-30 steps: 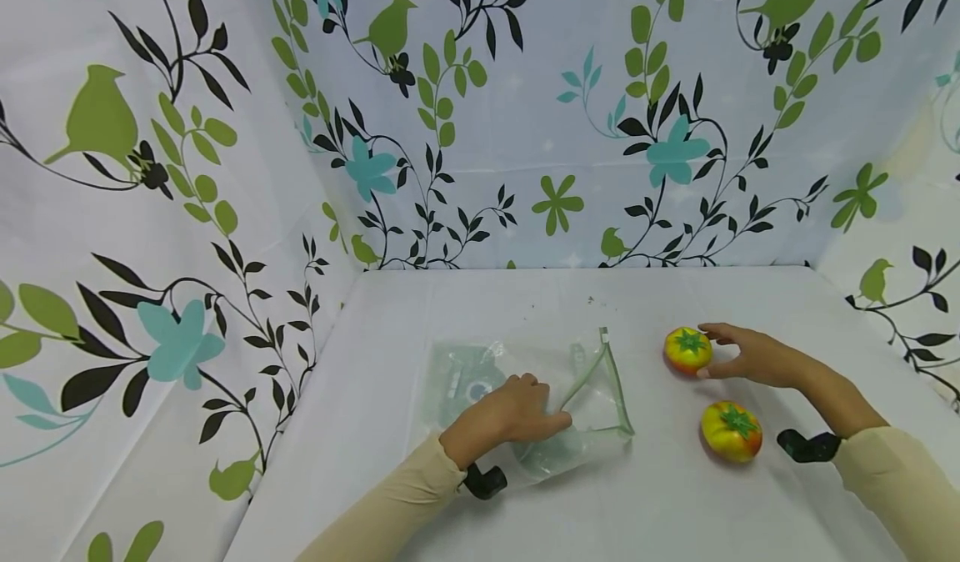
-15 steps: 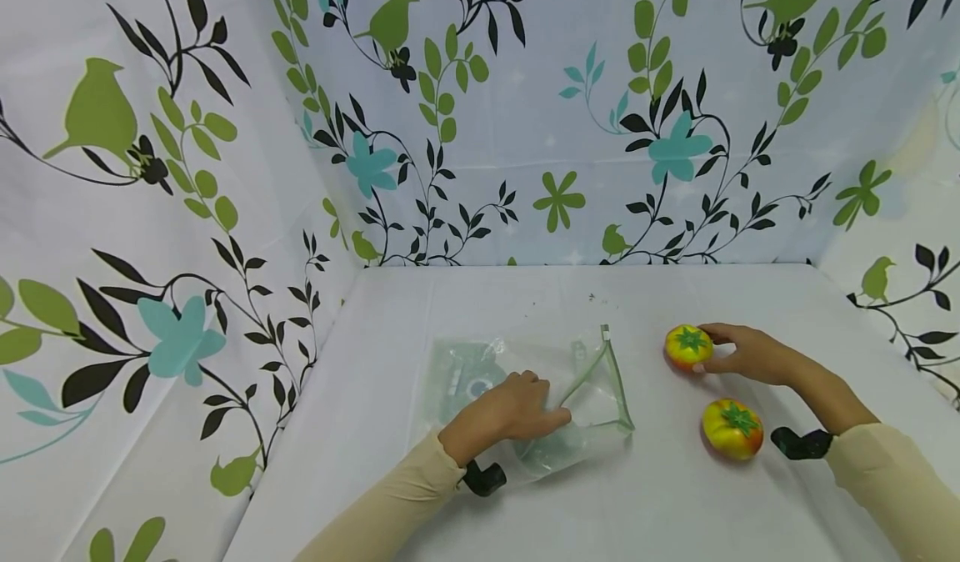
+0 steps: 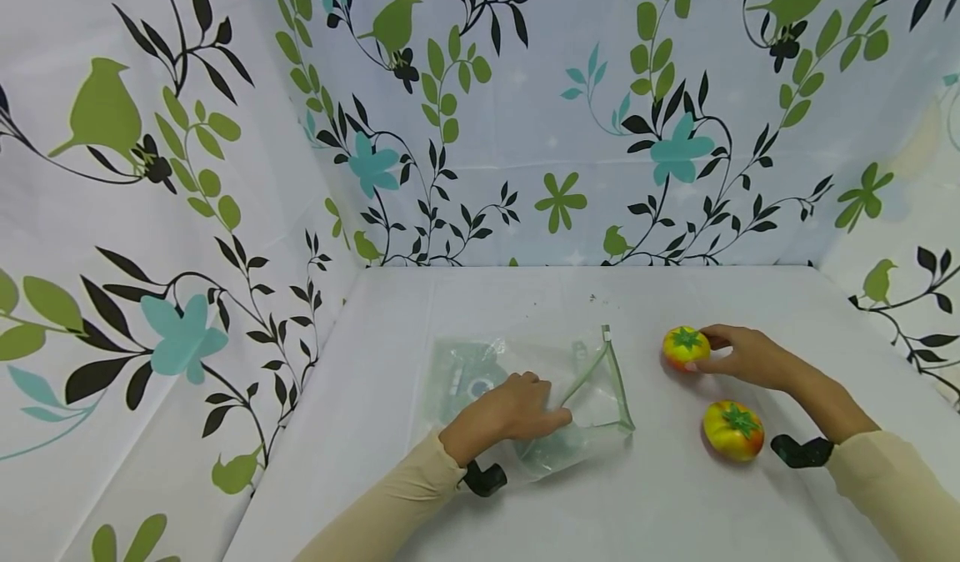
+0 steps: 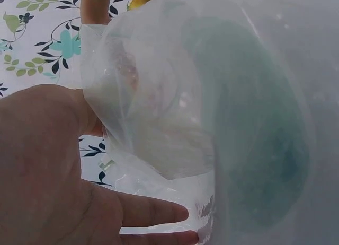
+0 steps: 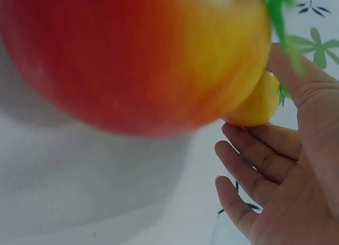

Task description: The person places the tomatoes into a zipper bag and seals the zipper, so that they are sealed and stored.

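A clear plastic zip bag [image 3: 600, 403] with a green-edged mouth lies on the white table, its opening toward the right. Pale green shapes show through its film. My left hand [image 3: 501, 418] rests on the bag; in the left wrist view two straight fingers [image 4: 153, 209] lie along the plastic, while the thumb is partly hidden behind it. At the right, my right hand [image 3: 750, 355] pinches the farther yellow-red tomato [image 3: 684, 348] between thumb and fingers from its right side. A second tomato [image 3: 733, 430] sits nearer, looming large in the right wrist view.
The white table [image 3: 525, 295] ends at a patterned cloth backdrop [image 3: 480, 128] with leaves and birds. More cloth hangs at both sides. Black wrist cameras [image 3: 801, 451] sit below each hand.
My right hand has closed in on the farther tomato, its thumb now against the side, and the tomato has shifted slightly left. My left hand and the bag stay put.
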Motion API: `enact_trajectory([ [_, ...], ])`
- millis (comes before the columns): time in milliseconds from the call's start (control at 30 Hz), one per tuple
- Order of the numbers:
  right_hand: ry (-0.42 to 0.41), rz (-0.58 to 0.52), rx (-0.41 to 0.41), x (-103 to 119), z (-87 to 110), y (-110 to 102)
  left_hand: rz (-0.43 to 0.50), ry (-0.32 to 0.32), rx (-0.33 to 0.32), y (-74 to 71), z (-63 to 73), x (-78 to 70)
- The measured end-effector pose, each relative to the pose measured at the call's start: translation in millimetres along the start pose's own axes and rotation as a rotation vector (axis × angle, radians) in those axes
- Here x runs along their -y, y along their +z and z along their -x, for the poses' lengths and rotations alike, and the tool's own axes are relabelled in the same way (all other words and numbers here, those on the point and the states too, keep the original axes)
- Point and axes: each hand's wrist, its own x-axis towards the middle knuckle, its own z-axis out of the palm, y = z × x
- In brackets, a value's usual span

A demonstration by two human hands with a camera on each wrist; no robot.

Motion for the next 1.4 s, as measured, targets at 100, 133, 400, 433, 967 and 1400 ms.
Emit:
enact_trajectory([
  [100,-0.018,-0.004,0.005,11.3,1.5,1.4,0.003,-0.002,0.001,-0.7,0.2,-0.5],
  [133,-0.027,-0.005,0.010,15.4,2.1,1.9,0.001,-0.003,0.000,-1.1,0.3,-0.7],
  [400,-0.090,-0.029,0.033,49.1,5.4,7.9,-0.001,-0.005,-0.001,-2.5,0.6,0.2],
  [433,-0.097,-0.031,0.036,52.5,5.5,9.4,0.001,-0.005,0.001,-2.2,0.5,0.6],
  [967,-0.151,-0.050,0.116,92.3,5.7,28.0,0.006,-0.025,0.026,-1.8,0.3,-1.0],
  [1400,-0.177,-0.090,0.172,106.3,1.6,45.6,-0.002,-0.026,0.024,-1.4,-1.1,0.9],
])
